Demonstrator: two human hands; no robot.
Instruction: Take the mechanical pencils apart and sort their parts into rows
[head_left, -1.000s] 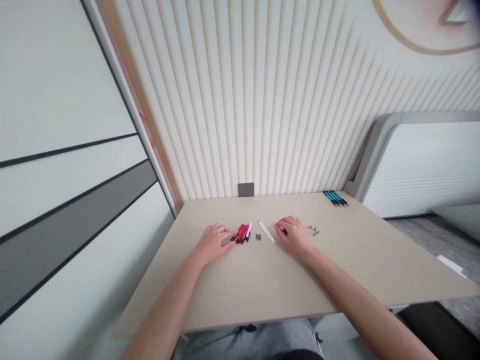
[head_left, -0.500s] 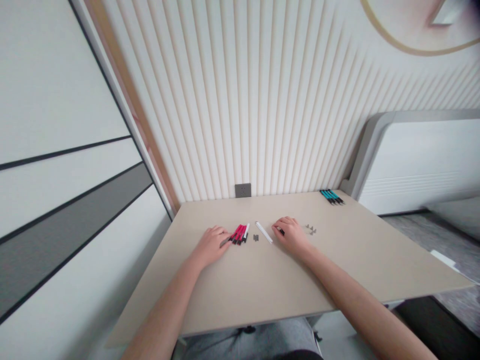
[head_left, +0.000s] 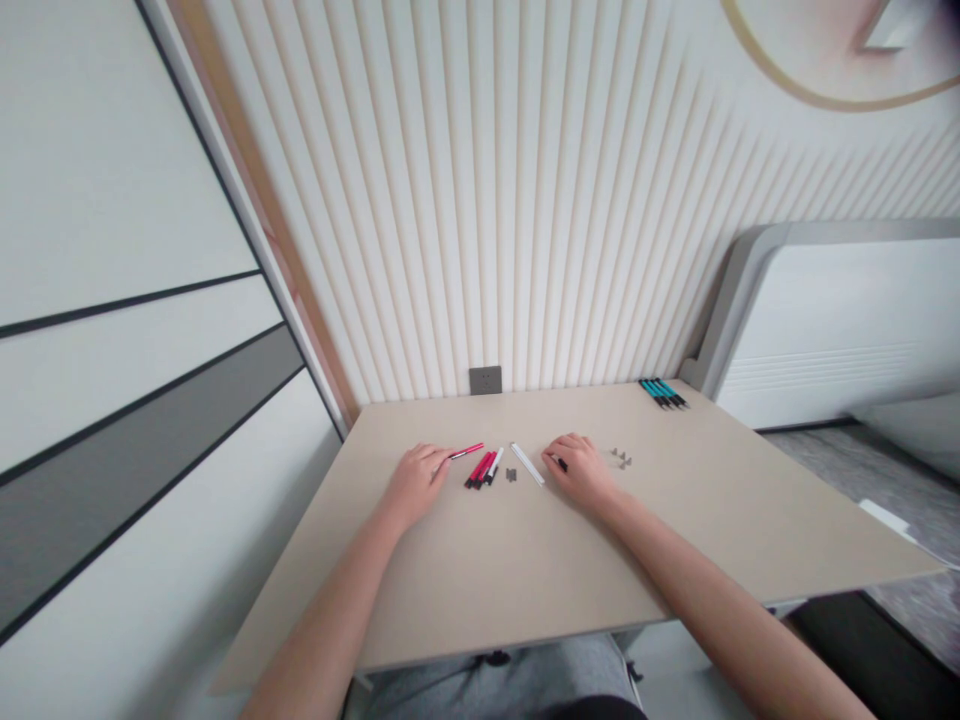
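Bare left hand [head_left: 415,487], bare right hand [head_left: 584,472], bare forearms [head_left: 337,605], soft blue-grey trousers [head_left: 450,690]

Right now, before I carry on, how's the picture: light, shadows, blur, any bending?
Head view: soft, even light, no harsh glare on the table; head view: soft shadow on the lower left panel; head view: sides stretched, gold ring blurred; head view: pink pen in the left hand distinguishable, black piece at the right hand too small to identify.
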